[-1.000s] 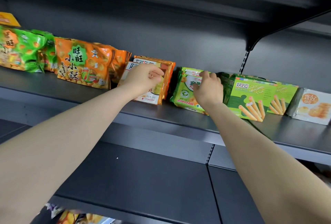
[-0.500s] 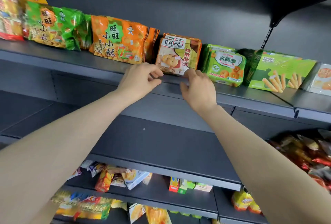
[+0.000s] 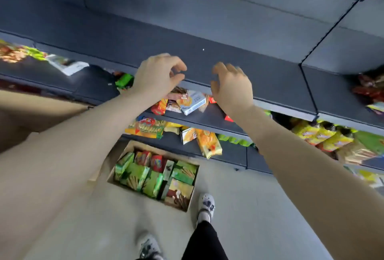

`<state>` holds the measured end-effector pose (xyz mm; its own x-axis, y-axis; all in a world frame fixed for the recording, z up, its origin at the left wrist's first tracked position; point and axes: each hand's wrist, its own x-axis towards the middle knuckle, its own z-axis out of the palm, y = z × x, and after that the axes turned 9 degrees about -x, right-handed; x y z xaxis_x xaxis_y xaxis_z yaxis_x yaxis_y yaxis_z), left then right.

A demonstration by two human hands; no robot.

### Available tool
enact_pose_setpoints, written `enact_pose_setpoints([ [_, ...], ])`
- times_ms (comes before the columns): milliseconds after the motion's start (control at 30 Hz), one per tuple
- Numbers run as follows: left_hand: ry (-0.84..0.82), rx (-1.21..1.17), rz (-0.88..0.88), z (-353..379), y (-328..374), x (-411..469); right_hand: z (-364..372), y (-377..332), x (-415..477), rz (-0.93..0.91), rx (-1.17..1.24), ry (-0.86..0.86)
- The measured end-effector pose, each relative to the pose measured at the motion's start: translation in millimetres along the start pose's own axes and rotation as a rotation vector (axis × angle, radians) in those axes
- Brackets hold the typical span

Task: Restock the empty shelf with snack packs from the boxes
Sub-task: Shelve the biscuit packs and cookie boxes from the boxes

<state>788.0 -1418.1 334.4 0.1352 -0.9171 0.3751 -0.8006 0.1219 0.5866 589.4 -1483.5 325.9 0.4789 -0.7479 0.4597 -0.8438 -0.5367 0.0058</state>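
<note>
I look steeply down along the shelving. My left hand (image 3: 159, 74) and my right hand (image 3: 230, 85) hover side by side in front of a bare dark shelf (image 3: 270, 72), fingers loosely curled, holding nothing. On the floor below stands an open cardboard box (image 3: 154, 176) packed with green, red and brown snack packs. It lies straight beneath my hands, a good way down.
Lower shelves carry loose snack packs: a blue-white pack (image 3: 192, 101), yellow-orange packs (image 3: 207, 141), more yellow packs at right (image 3: 320, 135). A brown carton (image 3: 31, 112) sits at the left. My two feet (image 3: 204, 205) stand on the beige floor beside the box.
My head has tipped down from the stocked top shelf to the floor and the box. Both hands came away from the packs there and now hang free in front of a lower shelf.
</note>
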Motion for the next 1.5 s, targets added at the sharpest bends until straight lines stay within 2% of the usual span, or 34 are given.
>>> enact_pose_setpoints([
  [367, -0.064, -0.029, -0.421, 99, -126, -149, 160, -40, -113, -0.127, 0.128, -0.39],
  [667, -0.068, -0.049, -0.672, 215, -206, -254, 300, -38, -204, -0.136, 0.13, -0.623],
  [933, -0.135, -0.083, -0.974, 313, -281, -355, 425, -52, -273, -0.284, 0.058, -0.879],
  [1167, -0.209, -0.121, -1.096, 372, -359, -406, 529, -86, -297, -0.324, 0.07, -0.977],
  [1300, -0.252, -0.127, -1.074, 400, -401, -408, 590, -114, -303, -0.355, 0.096, -1.0],
  [1500, -0.279, -0.074, -0.995, 437, -467, -404, 667, -150, -305, -0.242, 0.149, -1.071],
])
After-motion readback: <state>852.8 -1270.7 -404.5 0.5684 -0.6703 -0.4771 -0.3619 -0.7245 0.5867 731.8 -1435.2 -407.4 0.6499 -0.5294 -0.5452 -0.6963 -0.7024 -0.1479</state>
